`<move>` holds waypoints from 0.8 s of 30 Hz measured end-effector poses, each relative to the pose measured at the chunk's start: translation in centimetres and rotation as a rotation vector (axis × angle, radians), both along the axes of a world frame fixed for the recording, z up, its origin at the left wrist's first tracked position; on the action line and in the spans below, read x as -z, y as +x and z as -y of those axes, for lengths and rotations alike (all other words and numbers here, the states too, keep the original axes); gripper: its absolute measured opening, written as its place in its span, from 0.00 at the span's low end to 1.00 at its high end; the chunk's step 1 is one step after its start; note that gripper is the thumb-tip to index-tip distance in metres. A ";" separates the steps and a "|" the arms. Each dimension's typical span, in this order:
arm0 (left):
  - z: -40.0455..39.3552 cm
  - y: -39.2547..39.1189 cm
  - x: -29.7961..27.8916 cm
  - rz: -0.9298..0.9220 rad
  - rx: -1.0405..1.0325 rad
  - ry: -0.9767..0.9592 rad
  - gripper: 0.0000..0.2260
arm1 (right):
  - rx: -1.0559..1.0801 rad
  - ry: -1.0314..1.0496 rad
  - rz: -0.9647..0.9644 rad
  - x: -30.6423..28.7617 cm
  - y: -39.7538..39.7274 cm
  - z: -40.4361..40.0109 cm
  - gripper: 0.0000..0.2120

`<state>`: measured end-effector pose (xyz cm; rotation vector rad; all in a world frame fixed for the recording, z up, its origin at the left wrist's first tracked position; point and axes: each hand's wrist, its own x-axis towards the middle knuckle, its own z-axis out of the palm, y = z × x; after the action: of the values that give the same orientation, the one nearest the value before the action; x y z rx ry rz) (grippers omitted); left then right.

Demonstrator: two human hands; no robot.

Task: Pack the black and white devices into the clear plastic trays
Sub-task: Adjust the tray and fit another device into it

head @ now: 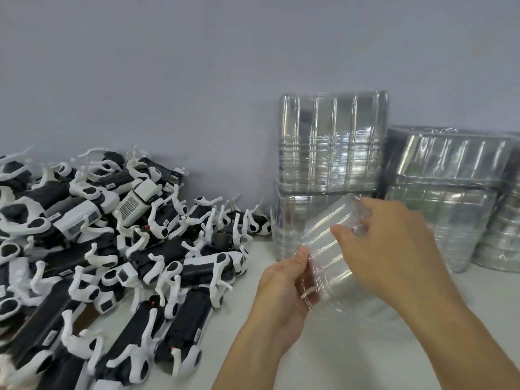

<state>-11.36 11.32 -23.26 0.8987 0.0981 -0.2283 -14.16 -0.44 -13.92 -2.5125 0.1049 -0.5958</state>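
A wide white table (351, 361) is set against a pale wall (197, 66), and two bare forearms are reached over it from the lower edge toward the middle right. The right hand (394, 243) is held above and to the right, palm down, with its fingers curled over the upper edge of a single clear tray (329, 266). The left hand (284, 288) is held lower and to the left, palm turned inward, with its thumb pressed on the tray's near left rim and its fingers hidden behind the plastic, so the rim is pinched. The tray is thus gripped between both hands, tilted and lifted off the table, just in front of the stacks. A large pile of black and white devices (112, 249) is spread over the left of the table, well apart from the hands; the devices overlap too much to be counted, but dozens are seen. Behind and to the right of the hands, wrapped stacks of clear trays (332, 144) are stood against the wall: about four bundles can be made out, two of them stacked one on the other at the left, the others to the right, one cut off by the frame edge. The trays inside each bundle cannot be counted.
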 end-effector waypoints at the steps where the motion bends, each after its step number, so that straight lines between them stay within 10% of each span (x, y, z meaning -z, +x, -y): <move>1: -0.1 0.1 0.1 -0.001 0.008 0.000 0.32 | -0.001 0.001 0.006 0.0 0.0 0.0 0.10; 9: -0.2 0.5 0.8 -0.011 0.026 -0.045 0.08 | 0.025 0.046 0.042 -0.1 0.1 0.6 0.14; 24: -0.5 0.1 0.4 -0.077 -0.059 0.112 0.12 | -0.038 0.194 0.084 -1.0 0.1 2.1 0.13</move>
<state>-11.23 11.82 -23.70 0.9972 0.2103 -0.2040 -14.07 -2.58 -12.87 -2.2945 0.0802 -0.6425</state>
